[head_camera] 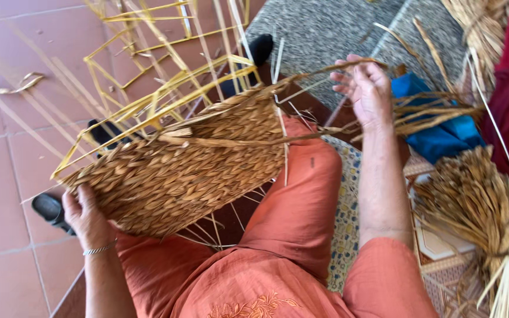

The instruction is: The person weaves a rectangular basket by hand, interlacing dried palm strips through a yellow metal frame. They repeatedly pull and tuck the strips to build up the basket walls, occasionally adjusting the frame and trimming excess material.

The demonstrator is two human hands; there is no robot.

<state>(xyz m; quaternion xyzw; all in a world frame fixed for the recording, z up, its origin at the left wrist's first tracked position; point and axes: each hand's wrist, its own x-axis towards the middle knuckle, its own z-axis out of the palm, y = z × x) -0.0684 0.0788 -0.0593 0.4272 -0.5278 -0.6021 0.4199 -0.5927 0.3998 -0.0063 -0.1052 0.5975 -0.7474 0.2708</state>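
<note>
A half-woven basket [184,165] of tan plaited straw rests across my lap, its yellow wire frame [148,70] sticking up bare at the far side. My left hand [86,218] grips the basket's lower left corner; a thin bracelet circles that wrist. My right hand [366,91] is raised to the right of the basket, fingers closed on a long straw strand [301,76] that runs from the basket's top edge. My orange trousers [296,218] lie under the basket.
Bundles of dried straw [472,194] lie at the right on a patterned mat [346,218]. A blue cloth [443,129] sits behind my right hand. Pink floor tiles [13,176] with loose strands spread at the left. A dark sandal [51,209] lies near my left hand.
</note>
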